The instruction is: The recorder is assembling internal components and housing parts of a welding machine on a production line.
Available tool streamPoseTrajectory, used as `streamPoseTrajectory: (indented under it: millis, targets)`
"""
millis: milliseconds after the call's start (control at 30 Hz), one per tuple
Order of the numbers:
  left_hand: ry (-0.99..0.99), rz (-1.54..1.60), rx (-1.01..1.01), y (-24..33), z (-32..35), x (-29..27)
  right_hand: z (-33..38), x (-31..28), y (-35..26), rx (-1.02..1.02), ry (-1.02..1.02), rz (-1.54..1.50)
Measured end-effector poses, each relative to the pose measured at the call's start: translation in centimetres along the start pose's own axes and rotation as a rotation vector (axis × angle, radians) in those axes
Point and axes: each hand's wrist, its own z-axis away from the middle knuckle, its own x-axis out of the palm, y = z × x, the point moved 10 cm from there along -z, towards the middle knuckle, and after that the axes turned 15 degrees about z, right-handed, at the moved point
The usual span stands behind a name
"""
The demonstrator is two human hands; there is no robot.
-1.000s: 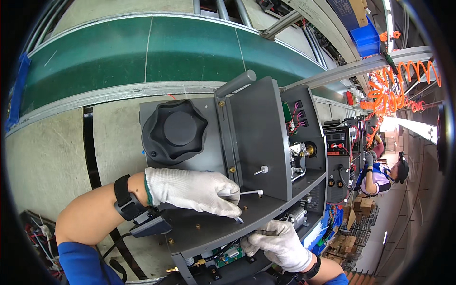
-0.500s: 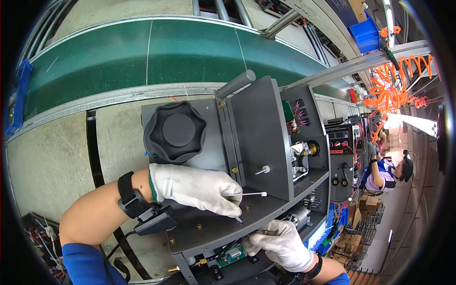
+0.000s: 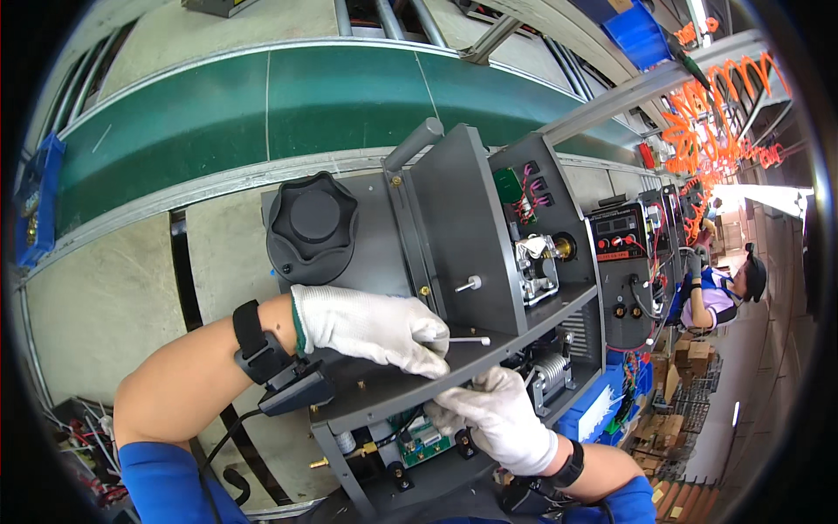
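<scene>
My left hand (image 3: pixel 380 334), in a white knitted glove, is closed round a thin white cable tie (image 3: pixel 470 340). The tie's head end points right, over the dark grey metal machine housing (image 3: pixel 454 218). My right hand (image 3: pixel 502 419), gloved too, has its fingers pinched at the housing's open near side, below the shelf edge. What these fingers hold, if anything, is hidden. Left of them, inside the housing, sit a green circuit board (image 3: pixel 425 443) and a brass fitting (image 3: pixel 319 463). A ribbed metal coil (image 3: pixel 550 374) lies just right of my right hand.
A black lobed knob (image 3: pixel 314 218) stands on the housing behind my left hand. Beyond runs a green conveyor belt (image 3: pixel 349 100). Another machine with a front panel (image 3: pixel 618 236) stands at the right, and a co-worker (image 3: pixel 711 293) is past it. Orange coiled hoses (image 3: pixel 698 131) hang there.
The whole view has shifted slightly. My left hand keeps the cable tie, and its tip no longer shows below the fingers. My right hand stays pinched at the housing's near side.
</scene>
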Motion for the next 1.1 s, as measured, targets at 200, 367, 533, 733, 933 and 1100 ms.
streamPoseTrajectory:
  millis: [200,367,533,733,933,1100]
  targets:
    - [0.113,-0.206,-0.031,1.8,1.0,0.3,-0.3,-0.6,0.9,-0.018,0.081,0.026]
    - [0.599,-0.322,-0.081,6.4,5.0,-0.7,0.5,-0.4,0.3,-0.09,-0.047,-0.081]
    - [0.948,-0.229,-0.167,5.8,8.5,6.6,1.7,-1.9,-0.6,-0.235,-0.174,0.311]
    - [1.365,0.281,-0.045,0.0,6.2,10.4,0.8,-1.1,-1.3,-0.371,-0.327,0.416]
    - [1.538,0.633,0.291,-1.6,5.0,10.6,0.5,-0.9,-0.9,-0.433,-0.413,0.333]
    - [1.591,0.679,0.369,-2.3,5.3,10.7,0.5,-1.4,-0.8,-0.474,-0.292,0.401]
